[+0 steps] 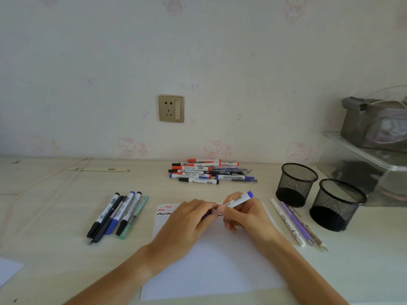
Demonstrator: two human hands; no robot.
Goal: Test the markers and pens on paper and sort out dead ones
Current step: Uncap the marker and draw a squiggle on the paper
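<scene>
Both hands met over the top of the paper (211, 265): the right hand (246, 216) pinched a blue marker (239, 200) by its white barrel, blue end tilted up and away, while the left hand (187, 223) was curled around its near end, looked like pulling the cap or snapping it on, couldn't tell which. Red and black squiggles (164, 210) sat at the sheet's top left corner, so testing was clearly underway. The untested pile (209, 171) lay further back on the worktop (55, 205), one sorted group (116, 214) left of the paper, a few pens (295, 223) on the right by two mesh cups (296, 183), probably there for sorting.
</scene>
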